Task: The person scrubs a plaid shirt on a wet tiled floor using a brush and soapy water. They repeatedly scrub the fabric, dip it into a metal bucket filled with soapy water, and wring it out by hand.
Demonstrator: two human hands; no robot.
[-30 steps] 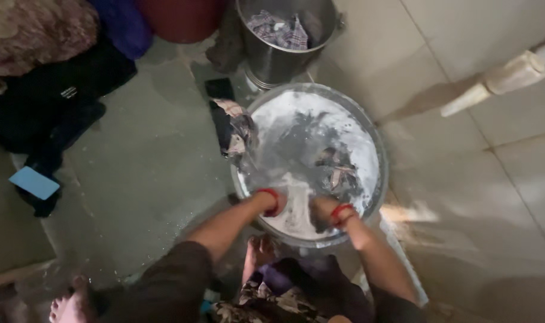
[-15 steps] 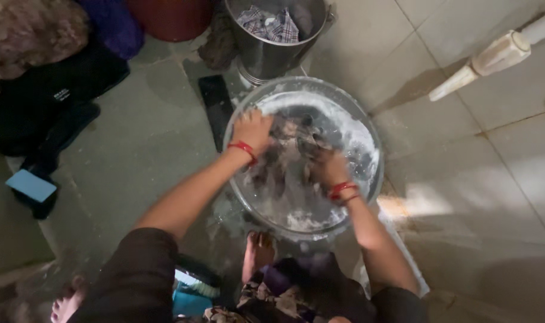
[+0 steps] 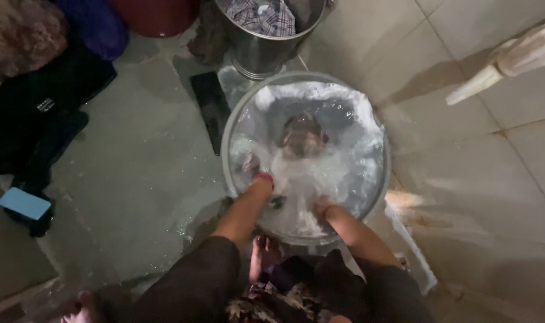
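Head camera is looking straight down, and right at the centre of the frame a round metal basin [image 3: 377, 197] is sitting on the wet floor [image 3: 146, 197], brimming with foamy, churning water. Both forearms are coming up from the bottom edge and plunging into the near side of that basin. The left hand [image 3: 261, 179] is going under at the lower left of the suds, a red bangle showing at the wrist, and the right hand [image 3: 320, 208] is dipping in just beside it, lower centre. Foam is covering the fingers on both, so I cannot tell how far either hand is open or whether it has hold of anything. A dark, brownish cloth [image 3: 304, 136] is lying bunched in the water toward the far side of the basin, a little apart from both hands. A bare foot [image 3: 263, 254] is resting against the near rim, between the arms. Just above the basin, at top centre, a steel bucket [image 3: 266, 51] is standing with a checked garment [image 3: 263, 15] heaped inside. Dark clothes [image 3: 42, 119] are piled at the upper left, and a light blue rectangular object [image 3: 24, 203] is lying at the left edge.
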